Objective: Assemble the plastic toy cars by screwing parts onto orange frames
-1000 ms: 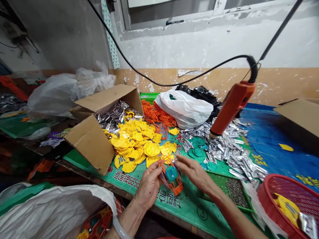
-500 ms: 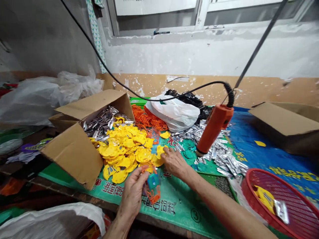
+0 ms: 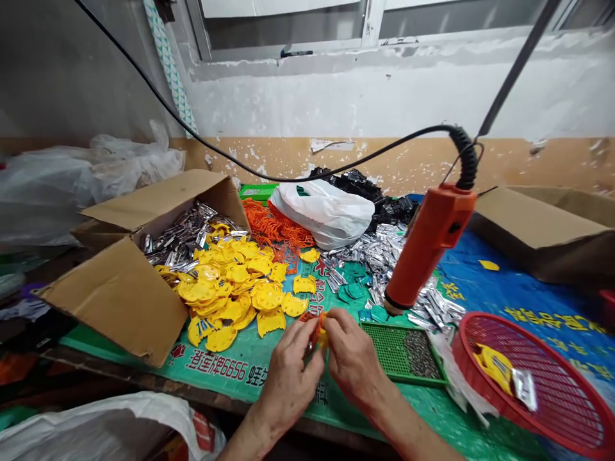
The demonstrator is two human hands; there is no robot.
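Note:
My left hand (image 3: 291,368) and my right hand (image 3: 353,355) meet over the green mat (image 3: 240,368) near the table's front edge. Both pinch a small orange and yellow plastic assembly (image 3: 317,328) between the fingertips. Only its top shows; the rest is hidden by my fingers. A heap of yellow plastic plates (image 3: 230,288) lies just left of and behind my hands. An orange electric screwdriver (image 3: 427,246) hangs on a black cable above and to the right of my right hand.
An open cardboard box (image 3: 125,282) of silver parts lies on its side at the left. Orange frames (image 3: 273,224), a white bag (image 3: 327,211), silver packets (image 3: 423,294), a green screw tray (image 3: 403,352), a red basket (image 3: 542,384) and another box (image 3: 542,230) crowd the table.
My right hand came back from the yellow plates with a yellow piece and joined my left hand on the orange assembly. The camera shifted, so the screwdriver appears nearer.

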